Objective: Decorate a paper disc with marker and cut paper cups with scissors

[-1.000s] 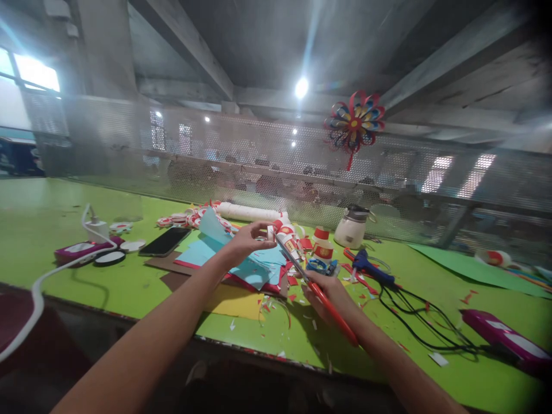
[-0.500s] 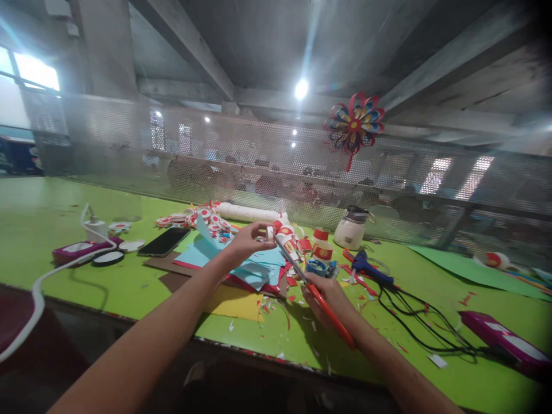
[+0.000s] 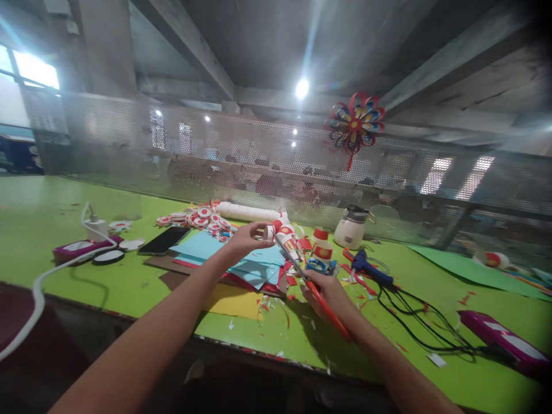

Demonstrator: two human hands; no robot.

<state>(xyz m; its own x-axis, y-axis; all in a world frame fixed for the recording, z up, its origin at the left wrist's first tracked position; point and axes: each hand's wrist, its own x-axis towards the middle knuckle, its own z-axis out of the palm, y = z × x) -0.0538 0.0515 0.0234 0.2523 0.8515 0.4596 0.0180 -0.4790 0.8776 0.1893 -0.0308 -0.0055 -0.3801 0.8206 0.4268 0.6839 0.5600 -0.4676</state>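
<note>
One blue sheet (image 3: 202, 246), seen curled upward earlier, is now flattened. The ring (image 3: 268, 233) is still pinched by the left hand (image 3: 245, 238) over the table (image 3: 142, 284); the scissors (image 3: 325, 307) are still clasped in the right hand (image 3: 330, 290), blades held beside the ring.

No lettering, number or sign can be read here.
</note>
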